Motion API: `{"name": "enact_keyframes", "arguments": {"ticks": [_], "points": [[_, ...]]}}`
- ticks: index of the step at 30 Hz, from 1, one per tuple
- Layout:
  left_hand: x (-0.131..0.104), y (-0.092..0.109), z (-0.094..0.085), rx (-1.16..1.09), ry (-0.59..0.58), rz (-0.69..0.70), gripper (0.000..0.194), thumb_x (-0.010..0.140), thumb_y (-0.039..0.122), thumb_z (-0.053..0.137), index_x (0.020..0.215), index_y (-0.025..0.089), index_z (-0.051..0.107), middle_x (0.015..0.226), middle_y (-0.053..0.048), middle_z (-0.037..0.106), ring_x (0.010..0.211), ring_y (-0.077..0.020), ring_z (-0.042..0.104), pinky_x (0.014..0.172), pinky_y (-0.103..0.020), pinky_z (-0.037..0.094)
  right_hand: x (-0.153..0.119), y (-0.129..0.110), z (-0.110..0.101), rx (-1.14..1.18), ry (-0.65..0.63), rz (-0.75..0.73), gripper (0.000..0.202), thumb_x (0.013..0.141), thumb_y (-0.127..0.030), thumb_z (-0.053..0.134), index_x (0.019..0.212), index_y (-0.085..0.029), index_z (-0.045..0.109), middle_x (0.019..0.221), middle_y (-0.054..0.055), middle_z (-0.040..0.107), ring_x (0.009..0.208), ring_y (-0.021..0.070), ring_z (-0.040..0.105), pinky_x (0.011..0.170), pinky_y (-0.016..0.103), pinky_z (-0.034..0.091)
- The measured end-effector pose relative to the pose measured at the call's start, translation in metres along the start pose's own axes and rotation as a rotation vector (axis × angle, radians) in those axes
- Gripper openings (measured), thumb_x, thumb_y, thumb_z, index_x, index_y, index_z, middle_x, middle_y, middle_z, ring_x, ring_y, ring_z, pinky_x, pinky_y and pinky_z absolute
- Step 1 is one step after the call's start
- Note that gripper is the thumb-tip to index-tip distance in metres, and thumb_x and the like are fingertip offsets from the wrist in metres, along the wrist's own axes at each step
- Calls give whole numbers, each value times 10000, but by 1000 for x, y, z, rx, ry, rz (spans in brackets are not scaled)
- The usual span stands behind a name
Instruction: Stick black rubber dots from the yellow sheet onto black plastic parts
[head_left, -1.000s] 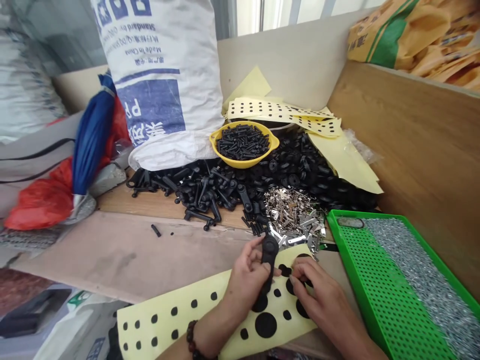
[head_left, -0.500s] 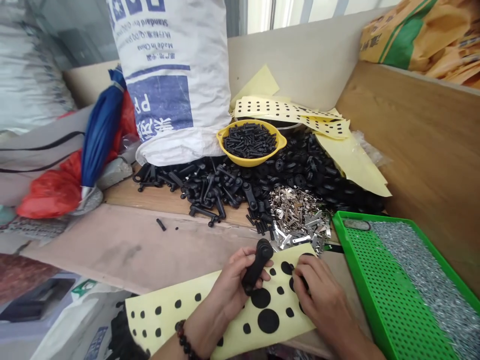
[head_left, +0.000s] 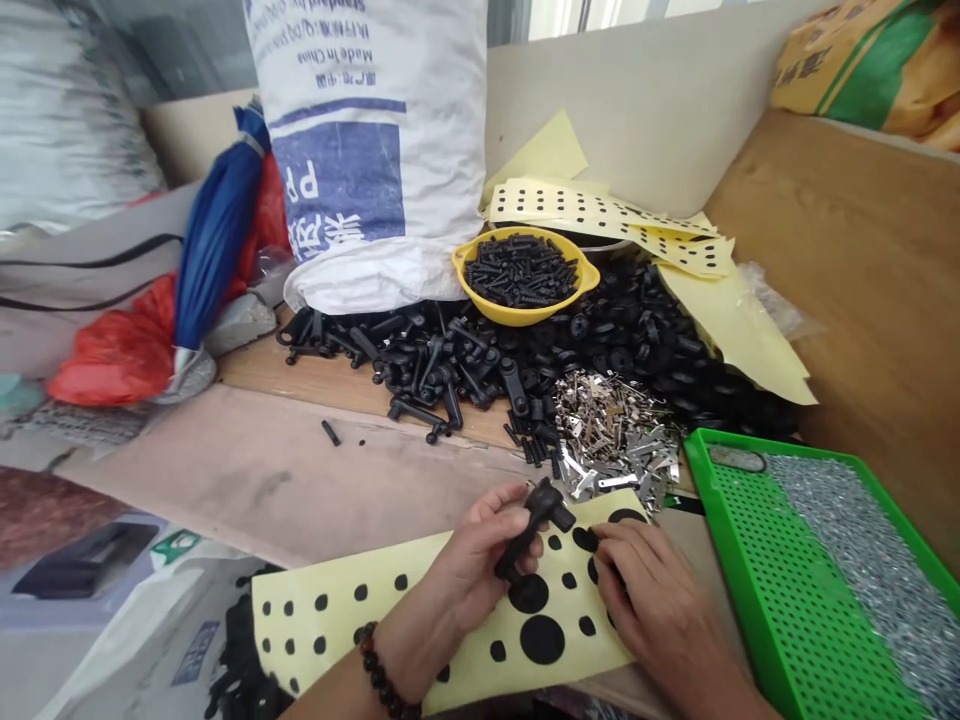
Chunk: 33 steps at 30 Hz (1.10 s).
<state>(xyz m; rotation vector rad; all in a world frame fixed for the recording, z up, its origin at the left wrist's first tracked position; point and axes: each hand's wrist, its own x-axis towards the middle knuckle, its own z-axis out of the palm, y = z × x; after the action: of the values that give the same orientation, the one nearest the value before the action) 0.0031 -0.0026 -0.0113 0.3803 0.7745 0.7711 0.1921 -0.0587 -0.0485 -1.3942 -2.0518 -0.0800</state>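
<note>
My left hand (head_left: 480, 560) is closed around a black plastic crank handle (head_left: 525, 540), held tilted above a yellow sticker sheet (head_left: 420, 560). The crank's short stub points up and to the right. Black round and small squarish stickers are spread over the sheet. On its right part lies my right hand (head_left: 660, 600), fingers curled together, the fingertips at the edge of a black round sticker (head_left: 585, 538). How far that sticker is lifted is hidden by the fingers. A larger black round sticker (head_left: 542, 639) lies flat between the hands.
Beyond the sheet lie piled black crank handles (head_left: 435, 370) and small metal clips (head_left: 615, 430). A yellow bowl (head_left: 517, 318) holds black ribbed pieces. A green perforated tray (head_left: 780, 560) with silvery bits stands at right. A white sack (head_left: 360, 180) and blue umbrella (head_left: 217, 230) are behind.
The crank handle has been turned in my left hand, so its stub now faces up and right. My right hand stays at the sheet's stickers. The whole view has shifted slightly.
</note>
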Motion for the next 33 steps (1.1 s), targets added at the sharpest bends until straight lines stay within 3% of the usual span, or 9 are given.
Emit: {"name": "enact_keyframes", "arguments": {"ticks": [5,10,15,20,24,29,33], "points": [[-3,-1,5,17,-94,-43,283,665,202,767,862,105,588,707,-30,593,535,-53,509,493,-148,364,-6,-3,3,-113,-12,-59,154,873,-65,442,857,-191,529,933,131,696,920,298,613,790,453,469],[-2,-2,1,50,-62,-13,335,681,210,741,953,143,557,759,-58,657,574,-113,604,518,-183,430,-6,-7,3,-111,26,-36,150,887,-89,434,875,-193,541,946,142,709,928,309,649,797,479,486],[-3,3,-2,107,-63,13,366,670,227,720,988,125,571,868,-123,708,565,-133,632,535,-207,466,-9,-3,-5,70,-31,47,116,894,-165,441,834,-227,519,1058,145,696,1028,298,642,812,465,529],[-3,5,0,224,-56,35,353,635,218,709,952,98,610,847,-119,710,525,-114,611,535,-208,466,-9,2,-13,221,-137,175,147,899,-218,462,765,-252,511,1121,111,670,1079,271,619,821,419,541],[-2,5,0,246,-24,49,382,633,204,708,988,121,593,843,-95,709,544,-119,622,544,-209,465,-6,-1,-13,221,-34,223,148,894,-227,482,753,-250,518,987,92,648,962,261,628,741,381,533],[-2,7,-1,266,-7,51,395,635,230,717,990,119,587,844,-98,706,532,-113,610,546,-210,462,0,-3,-16,155,93,203,89,892,-200,501,820,-242,534,961,86,623,944,267,588,815,430,470],[-2,8,0,266,7,54,381,628,245,724,960,124,583,815,-87,706,510,-107,600,527,-203,453,4,0,-13,232,66,257,114,882,-180,508,790,-248,512,927,66,628,912,242,592,771,375,477]]}}
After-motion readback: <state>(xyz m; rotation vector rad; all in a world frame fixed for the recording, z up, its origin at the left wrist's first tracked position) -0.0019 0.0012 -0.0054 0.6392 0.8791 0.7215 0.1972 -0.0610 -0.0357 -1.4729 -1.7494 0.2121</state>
